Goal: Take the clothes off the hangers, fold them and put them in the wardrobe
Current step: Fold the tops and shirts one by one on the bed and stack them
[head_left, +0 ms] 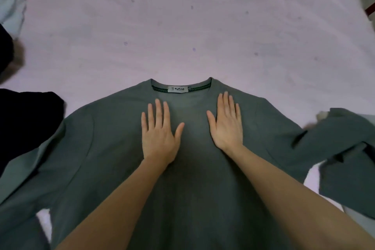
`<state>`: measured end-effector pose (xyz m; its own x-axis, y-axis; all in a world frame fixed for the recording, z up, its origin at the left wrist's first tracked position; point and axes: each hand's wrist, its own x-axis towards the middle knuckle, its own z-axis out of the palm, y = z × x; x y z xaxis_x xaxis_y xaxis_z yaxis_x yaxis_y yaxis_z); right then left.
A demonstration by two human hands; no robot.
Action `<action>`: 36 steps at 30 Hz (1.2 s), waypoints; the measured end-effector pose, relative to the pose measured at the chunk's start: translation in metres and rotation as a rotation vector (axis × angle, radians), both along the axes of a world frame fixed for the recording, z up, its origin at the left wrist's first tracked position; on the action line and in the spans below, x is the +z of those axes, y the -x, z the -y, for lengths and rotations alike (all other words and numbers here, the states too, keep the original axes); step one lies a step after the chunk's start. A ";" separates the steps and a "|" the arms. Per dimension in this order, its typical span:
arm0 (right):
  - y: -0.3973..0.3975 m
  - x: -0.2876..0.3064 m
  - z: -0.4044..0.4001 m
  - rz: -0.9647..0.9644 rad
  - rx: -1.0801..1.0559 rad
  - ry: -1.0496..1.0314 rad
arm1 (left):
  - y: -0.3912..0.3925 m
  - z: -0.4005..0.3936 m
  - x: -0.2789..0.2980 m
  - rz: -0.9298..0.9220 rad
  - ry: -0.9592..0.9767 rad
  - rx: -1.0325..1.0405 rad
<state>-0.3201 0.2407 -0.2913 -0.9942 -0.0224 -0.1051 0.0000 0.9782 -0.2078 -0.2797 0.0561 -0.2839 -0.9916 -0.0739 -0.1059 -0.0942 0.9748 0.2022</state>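
A grey-green, smooth-knit sweater (194,178) lies spread flat, neck away, at the near edge of a bed (182,26) with a pale pink, faintly wrinkled sheet. The left hand (159,133) and right hand (227,123) rest flat on its chest, fingers straight, grasping nothing.

One readable label, inside the shirt's collar.

A small white label (178,89) was sewn at the middle of the inner neckband of the grey-green shirt (194,168), which lay flat on the pink sheet (182,26). It carried a small dark logo at its left end, followed by dark letters that looked like "TUCANO"; the print was blurred, so the middle letters could not be told for sure. A second, smaller tag (189,88) stood just beside the label's right end, and its marks were too small to read. No other text, number or sign showed anywhere.
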 end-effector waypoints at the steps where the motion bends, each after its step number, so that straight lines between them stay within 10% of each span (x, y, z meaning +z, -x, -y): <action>1: 0.002 -0.005 -0.001 -0.001 0.005 -0.015 | -0.002 0.001 -0.007 0.025 0.037 0.002; 12: -0.009 0.026 -0.008 0.202 0.131 -0.037 | -0.037 -0.008 0.028 0.198 -0.014 -0.045; 20: -0.230 0.058 -0.045 0.311 0.285 -0.066 | -0.233 -0.030 0.053 0.378 0.090 -0.274; 33: -0.533 0.055 -0.090 0.141 0.518 -0.057 | -0.479 -0.029 0.046 0.178 0.085 -0.902; 36: -0.540 0.068 -0.125 0.007 0.120 0.104 | -0.484 -0.054 0.053 0.067 -0.002 -0.947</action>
<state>0.2203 0.3661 -0.2233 -0.9831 -0.1516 -0.1028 -0.1135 0.9446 -0.3080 0.2043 0.1099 -0.2309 -0.6314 0.7580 -0.1638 0.7238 0.6518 0.2263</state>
